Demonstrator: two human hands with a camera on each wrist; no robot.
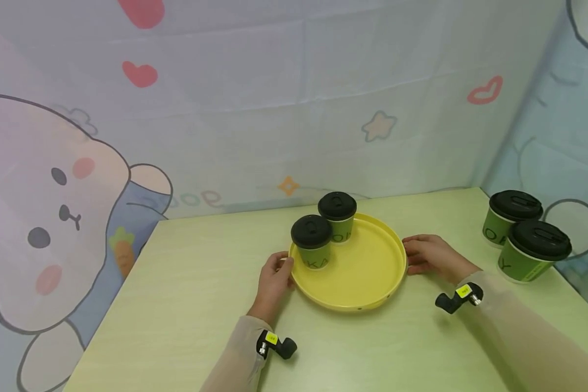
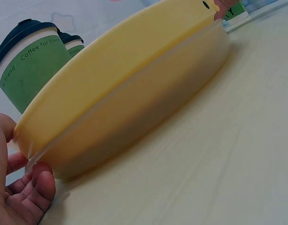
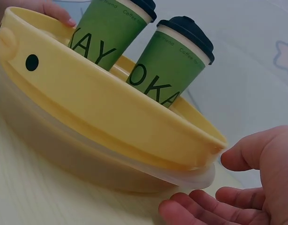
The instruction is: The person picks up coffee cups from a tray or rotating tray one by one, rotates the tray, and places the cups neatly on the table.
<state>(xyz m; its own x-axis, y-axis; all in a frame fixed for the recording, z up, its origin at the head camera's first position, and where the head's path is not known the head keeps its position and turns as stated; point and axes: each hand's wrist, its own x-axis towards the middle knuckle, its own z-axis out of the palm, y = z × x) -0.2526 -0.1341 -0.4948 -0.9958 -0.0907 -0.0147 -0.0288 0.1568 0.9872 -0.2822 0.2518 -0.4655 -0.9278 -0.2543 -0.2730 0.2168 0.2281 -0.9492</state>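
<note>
A round yellow tray (image 1: 360, 277) with a raised rim sits low over the table in the head view. Two green paper coffee cups with black lids stand upright on it: a nearer cup (image 1: 314, 256) at the left rim and a farther cup (image 1: 342, 228) behind. My left hand (image 1: 274, 280) holds the tray's left edge, thumb at the rim and fingers curled below it in the left wrist view. On the opposite side, my right hand (image 1: 433, 257) is at the edge; its thumb (image 3: 249, 152) lies close beside the rim, with loosely extended fingers (image 3: 181, 211) lower down.
Two more lidded green cups stand at the table's right side, one cup (image 1: 496, 228) behind the other cup (image 1: 524, 264). A printed cloth (image 1: 250, 109) hangs along the back edge of the pale table (image 1: 201, 283).
</note>
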